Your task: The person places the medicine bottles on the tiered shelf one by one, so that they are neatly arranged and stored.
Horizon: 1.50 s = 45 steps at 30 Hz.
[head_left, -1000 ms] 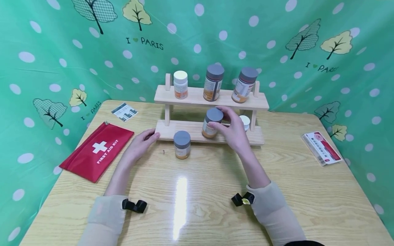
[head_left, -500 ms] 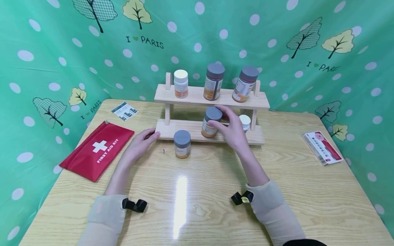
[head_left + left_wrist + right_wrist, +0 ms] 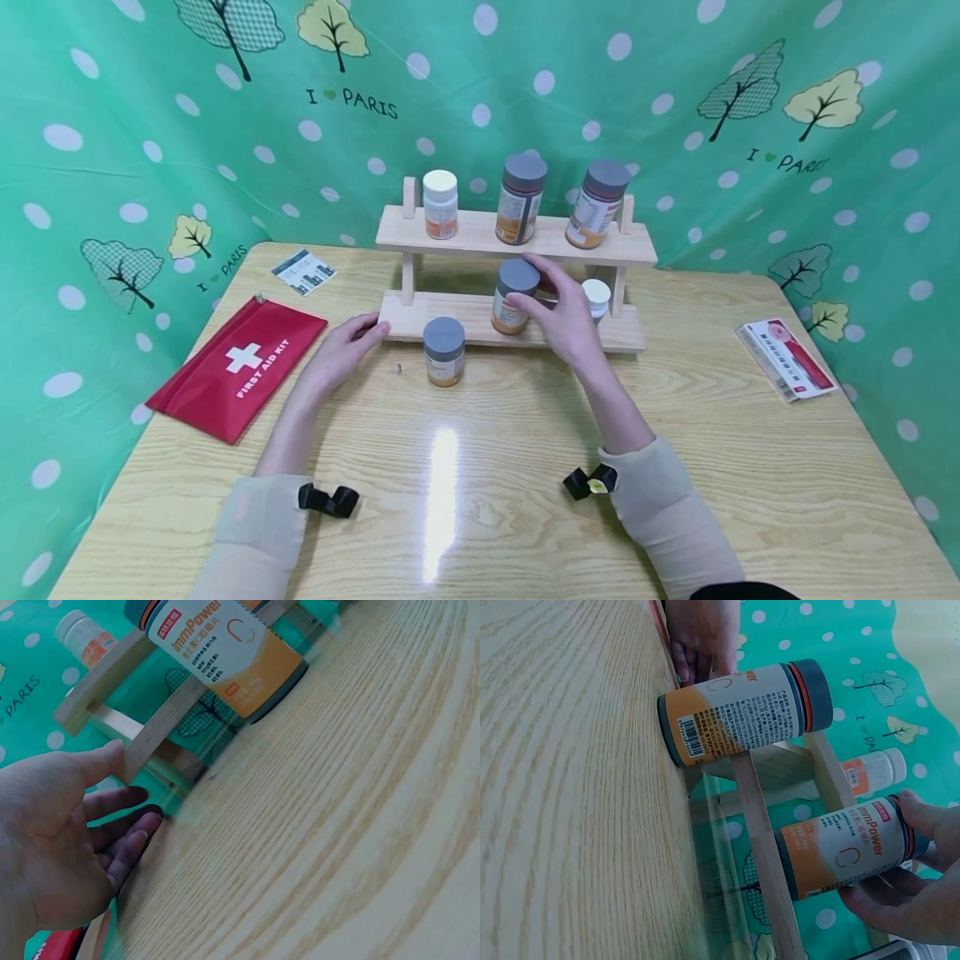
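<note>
My right hand (image 3: 566, 317) holds a grey-lidded supplement bottle (image 3: 512, 312) near its lid, thumb and fingers on opposite sides, over the lower board of a wooden two-tier shelf (image 3: 450, 242). In the right wrist view, this bottle (image 3: 847, 847) has a white and orange label, and its base is at the board. My left hand (image 3: 341, 354) is at the lower board's left end. The left wrist view shows its thumb (image 3: 105, 761) touching that end, with the other fingers loosely bent below. Another grey-lidded bottle (image 3: 444, 354) stands on the table before the shelf.
On the upper board stand a white bottle (image 3: 441, 207) and two grey-lidded bottles, one central (image 3: 519, 204) and one right (image 3: 596, 208). A white-capped bottle (image 3: 597, 297) is beside my right hand. A red first aid pouch (image 3: 240, 367), card (image 3: 303, 272) and medicine box (image 3: 786, 360) lie outward.
My right hand and its bottle have shifted very slightly left and back over the lower board. The left hand stays at the shelf's end.
</note>
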Tool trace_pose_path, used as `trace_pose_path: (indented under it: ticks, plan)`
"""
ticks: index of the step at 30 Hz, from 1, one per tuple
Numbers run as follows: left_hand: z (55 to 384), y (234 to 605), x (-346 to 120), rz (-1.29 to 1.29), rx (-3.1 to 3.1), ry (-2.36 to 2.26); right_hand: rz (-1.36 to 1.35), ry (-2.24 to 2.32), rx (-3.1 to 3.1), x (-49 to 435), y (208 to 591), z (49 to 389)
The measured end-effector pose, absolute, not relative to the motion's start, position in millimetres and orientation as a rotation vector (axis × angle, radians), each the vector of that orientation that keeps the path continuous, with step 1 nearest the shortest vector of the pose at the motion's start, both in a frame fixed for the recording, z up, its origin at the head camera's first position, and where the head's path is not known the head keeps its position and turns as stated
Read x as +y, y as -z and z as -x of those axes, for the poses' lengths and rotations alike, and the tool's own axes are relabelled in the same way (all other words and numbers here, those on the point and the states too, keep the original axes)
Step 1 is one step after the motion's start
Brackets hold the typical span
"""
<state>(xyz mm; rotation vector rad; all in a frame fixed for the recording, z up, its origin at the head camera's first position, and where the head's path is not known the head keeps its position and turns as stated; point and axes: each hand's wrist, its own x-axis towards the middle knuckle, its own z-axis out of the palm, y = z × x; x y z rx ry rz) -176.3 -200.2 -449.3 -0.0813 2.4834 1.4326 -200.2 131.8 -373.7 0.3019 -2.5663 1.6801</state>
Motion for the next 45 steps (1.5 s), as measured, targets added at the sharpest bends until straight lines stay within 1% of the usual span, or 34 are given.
trace_pose_path:
  ticks: [7,14,25,36,41,45]
  plan:
    - [178.5,452.2,-200.4,0.087,2.479,-1.428,-0.289,-1.727,-2.468,134.2,371.2,197.0]
    - [178.9,453.2,-199.6,0.089,2.475,-1.426,-0.300,-1.772,-2.159,132.9,363.8,190.3]
    - [179.4,448.1,-198.0,0.070,2.498,-1.408,-0.435,-1.796,-1.865,124.8,351.1,171.5]
    - [175.9,446.0,-199.3,0.092,2.484,-1.407,-0.687,-1.818,-2.033,96.2,360.2,153.6]
    - [175.8,447.6,-200.1,0.083,2.488,-1.410,-0.738,-1.836,-2.164,86.2,370.4,150.8]
    - [176.8,448.9,-200.1,0.081,2.491,-1.412,-0.713,-1.826,-2.306,80.3,375.5,151.4]
